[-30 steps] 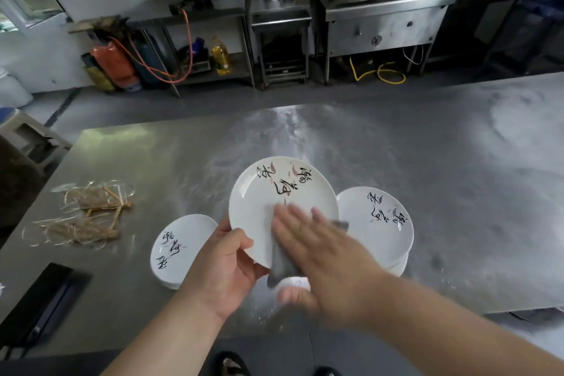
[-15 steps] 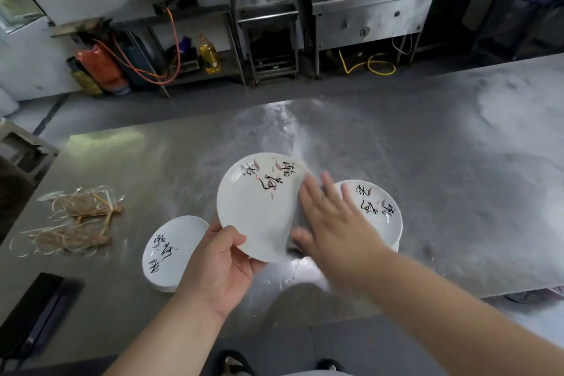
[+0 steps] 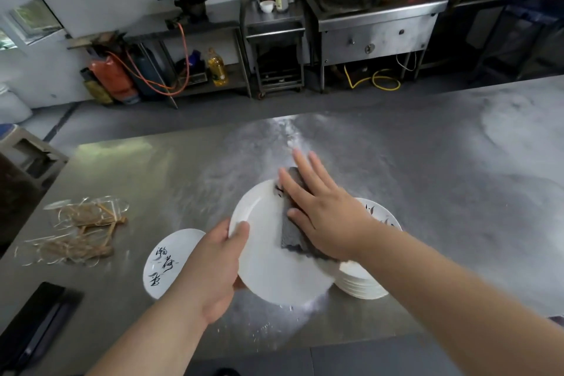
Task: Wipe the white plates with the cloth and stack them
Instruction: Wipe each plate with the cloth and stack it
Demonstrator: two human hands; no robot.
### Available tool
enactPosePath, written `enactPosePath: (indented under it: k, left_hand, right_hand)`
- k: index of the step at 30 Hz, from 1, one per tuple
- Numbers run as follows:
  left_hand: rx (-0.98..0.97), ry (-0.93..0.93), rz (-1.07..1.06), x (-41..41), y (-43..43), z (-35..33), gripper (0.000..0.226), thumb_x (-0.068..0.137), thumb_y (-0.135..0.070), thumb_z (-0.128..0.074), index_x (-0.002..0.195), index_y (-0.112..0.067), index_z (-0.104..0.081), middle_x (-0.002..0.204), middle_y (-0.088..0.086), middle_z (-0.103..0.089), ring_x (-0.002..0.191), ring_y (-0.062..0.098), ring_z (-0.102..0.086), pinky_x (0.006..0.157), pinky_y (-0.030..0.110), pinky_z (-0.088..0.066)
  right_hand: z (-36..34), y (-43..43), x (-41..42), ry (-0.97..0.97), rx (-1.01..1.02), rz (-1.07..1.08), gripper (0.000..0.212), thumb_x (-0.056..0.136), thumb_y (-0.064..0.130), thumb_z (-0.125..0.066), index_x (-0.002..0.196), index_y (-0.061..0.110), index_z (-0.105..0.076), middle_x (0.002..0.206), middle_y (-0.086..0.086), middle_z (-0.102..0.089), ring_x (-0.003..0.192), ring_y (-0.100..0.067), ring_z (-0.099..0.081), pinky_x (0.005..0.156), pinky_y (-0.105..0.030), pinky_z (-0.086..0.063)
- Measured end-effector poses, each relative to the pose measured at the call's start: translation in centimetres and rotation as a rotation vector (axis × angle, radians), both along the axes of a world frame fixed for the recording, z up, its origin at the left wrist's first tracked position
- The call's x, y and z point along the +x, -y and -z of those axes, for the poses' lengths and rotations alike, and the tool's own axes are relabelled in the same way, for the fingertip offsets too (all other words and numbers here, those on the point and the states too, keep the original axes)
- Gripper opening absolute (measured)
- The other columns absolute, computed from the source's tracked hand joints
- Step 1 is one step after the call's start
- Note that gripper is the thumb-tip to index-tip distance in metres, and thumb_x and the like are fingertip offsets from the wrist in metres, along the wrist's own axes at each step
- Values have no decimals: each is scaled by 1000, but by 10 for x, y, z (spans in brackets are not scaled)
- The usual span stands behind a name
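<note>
Right hand (image 3: 323,217) lies flat, fingers straight and spread, pressing a dark grey folded cloth (image 3: 290,232) onto the far right part of a round white ceramic plate (image 3: 268,265). Left hand (image 3: 213,265) clamps the plate's left rim, thumb on top, holding it tilted above the brushed steel table (image 3: 427,192). A stack of white plates (image 3: 363,287) sits just right, under the right forearm. 1 printed white plate (image 3: 164,259) lies left, beneath the left wrist, nearer the holding hand and perhaps the set-down spot.

Mostly hidden under the cloth (image 3: 291,232) and right hand (image 3: 323,217): print on the held plate (image 3: 268,265). Partly behind the same hand: stack of plates (image 3: 363,284). Cut off at the lower-left edge: dark flat object (image 3: 33,320), not identifiable.
</note>
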State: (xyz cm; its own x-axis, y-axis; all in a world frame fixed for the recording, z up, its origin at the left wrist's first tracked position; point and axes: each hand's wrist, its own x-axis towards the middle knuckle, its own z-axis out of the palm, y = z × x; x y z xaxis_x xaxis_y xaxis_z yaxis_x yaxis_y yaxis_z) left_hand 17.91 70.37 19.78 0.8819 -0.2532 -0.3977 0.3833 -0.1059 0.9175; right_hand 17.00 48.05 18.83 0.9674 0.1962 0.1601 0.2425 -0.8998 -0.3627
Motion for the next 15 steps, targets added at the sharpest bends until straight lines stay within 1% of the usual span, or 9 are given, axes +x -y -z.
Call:
enactPosePath:
  k: [2,3,4,5,6,8,11,14,15]
  left_hand:
    - [86,68,82,-1,4,-6,32,114,-33,-44,109,-40,-75,111,2,-81,104,27,-77,80,40,-60]
    - [108,107,92,-1,6,-9,33,114,-33,-44,109,-41,-75,111,3,-81,109,31,-75,90,46,-59]
    - [103,136,78,0,6,-11,33,114,-32,-44,111,-41,-75,112,5,-80,111,34,-74,99,54,-57]
    - [85,153,46,2,5,-12,33,114,-31,-44,112,-39,-76,111,7,-81,109,36,-74,103,59,-54]
    - [72,159,1,4,3,-12,32,114,-32,-45,111,-39,-77,110,6,-81,107,35,-75,104,62,-53]
    - [76,156,-87,9,-3,-9,30,113,-36,-47,108,-42,-76,109,1,-81,106,31,-76,102,64,-54]
    - [112,174,-84,8,-6,-5,26,109,-40,-51,107,-50,-74,106,-6,-81,104,25,-76,101,60,-56]
    - [171,240,33,5,4,-5,26,99,-46,-49,109,-52,-73,102,-10,-81,95,14,-77,88,46,-60]
    - [157,259,28,5,8,-7,27,97,-48,-49,108,-50,-73,101,-8,-81,94,15,-78,86,47,-60]
  right_hand:
    - [-17,-10,18,71,-84,-118,70,104,54,-30,166,28,-13,172,-7,-17,152,-31,-31,107,-47,-48]
    - [-23,-15,24,103,-111,-133,71,102,57,-32,165,26,-19,160,-8,-41,135,-33,-51,91,-46,-55]
    - [-28,-18,27,139,-108,-93,70,100,60,-35,159,23,-30,139,-8,-60,115,-35,-62,76,-44,-54]
    - [-29,-19,30,167,-75,-1,62,98,63,-38,143,22,-44,116,-8,-69,98,-36,-66,65,-41,-48]
    - [-26,-16,30,139,-34,119,49,98,65,-41,122,22,-50,96,-6,-69,86,-37,-65,59,-38,-40]
    - [-15,-5,20,-41,78,331,39,102,61,-40,94,23,-42,74,-2,-58,73,-36,-59,54,-37,-31]
    - [-2,1,1,-146,106,362,38,105,57,-38,90,22,-40,73,-3,-54,73,-35,-57,59,-38,-39]
    - [-15,-6,10,-5,81,217,39,102,60,-40,89,23,-38,63,7,-42,61,-26,-43,48,-35,-24]
    - [-22,-8,17,55,78,182,40,101,61,-41,88,23,-39,61,9,-41,58,-23,-40,47,-33,-21]
